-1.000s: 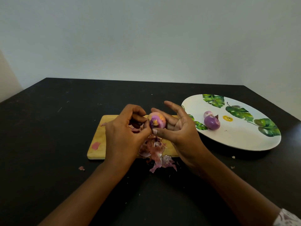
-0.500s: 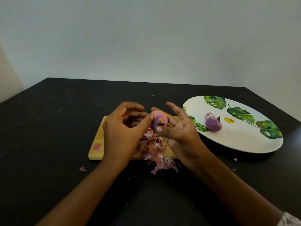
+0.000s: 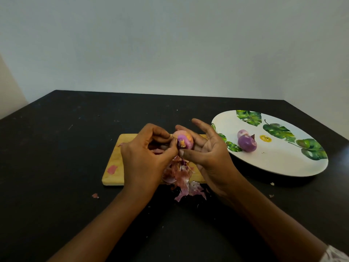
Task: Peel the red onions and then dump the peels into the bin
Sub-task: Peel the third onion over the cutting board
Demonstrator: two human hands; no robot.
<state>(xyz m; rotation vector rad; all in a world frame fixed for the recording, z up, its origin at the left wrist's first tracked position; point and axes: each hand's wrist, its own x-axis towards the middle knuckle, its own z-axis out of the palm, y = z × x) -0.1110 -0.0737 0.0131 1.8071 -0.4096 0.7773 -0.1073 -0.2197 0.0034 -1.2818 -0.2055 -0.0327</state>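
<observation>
My right hand point(image 3: 207, 154) holds the onion point(image 3: 186, 140) above the board's point(image 3: 113, 161) far edge, fingers curled round it. My left hand point(image 3: 145, 154) pinches skin point(image 3: 181, 145) at its near end. A hard tug could pop the slick onion loose or scatter scraps across the counter point(image 3: 56, 148).

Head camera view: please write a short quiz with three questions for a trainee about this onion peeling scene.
1. True or false: the right hand holds the round, partly peeled red onion over the white oval leaf-printed plate.
2. Where does the heap of pink-purple onion peels lie? A) on the plate; B) at the near edge of the pale wooden cutting board, spilling onto the black table; C) in a bin.
3. Fill in: ___ round purple onions lie on the plate.
Key: 1 false, it is over the board; 2 B; 3 two.
</observation>
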